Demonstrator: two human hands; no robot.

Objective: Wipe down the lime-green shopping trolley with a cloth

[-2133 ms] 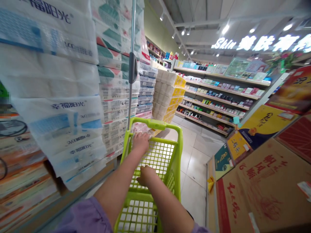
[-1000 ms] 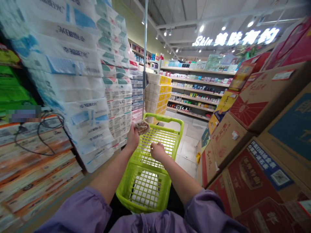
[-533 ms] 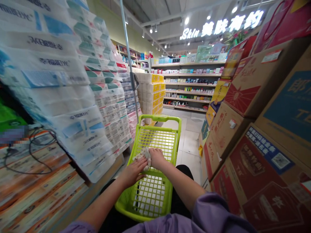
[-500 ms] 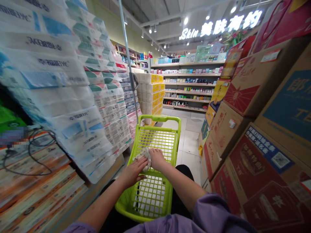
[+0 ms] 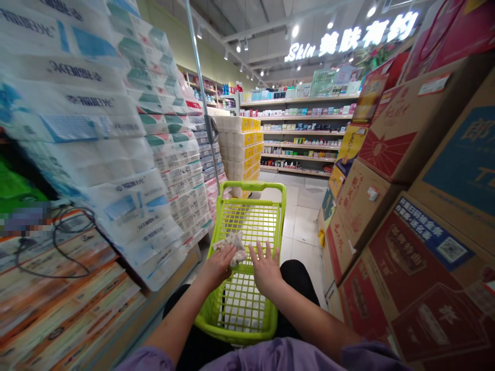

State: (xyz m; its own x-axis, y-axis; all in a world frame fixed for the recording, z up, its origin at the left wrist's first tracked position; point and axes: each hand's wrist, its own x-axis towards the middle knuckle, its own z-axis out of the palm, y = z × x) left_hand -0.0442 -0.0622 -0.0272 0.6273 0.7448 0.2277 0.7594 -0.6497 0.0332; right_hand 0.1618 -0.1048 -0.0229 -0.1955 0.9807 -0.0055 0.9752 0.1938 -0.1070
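A lime-green plastic shopping basket (image 5: 253,212) with grid sides rests between my knees, its far handle raised. My left hand (image 5: 217,269) presses a crumpled whitish, patterned cloth (image 5: 232,241) onto the basket's left part, near its middle bar. The fingers lie over the cloth, and my palm side is hidden. Just to the right, my right hand (image 5: 266,270) is open with its fingers spread over the basket's right side, apart from the cloth. Whether its fingertips touch the grid I cannot tell.
Tall stacks of wrapped tissue packs (image 5: 81,103) line the left, with a metal pole (image 5: 203,87) beside them. Cardboard cartons (image 5: 390,134) are piled close on the right. Stocked shelves (image 5: 301,118) stand beyond the tiled floor (image 5: 305,206). A black cable (image 5: 56,232) lies at left.
My right hand has left the cloth and moved right, fingers spreading. The cloth stays under my left hand. The basket has shifted slightly at its near end.
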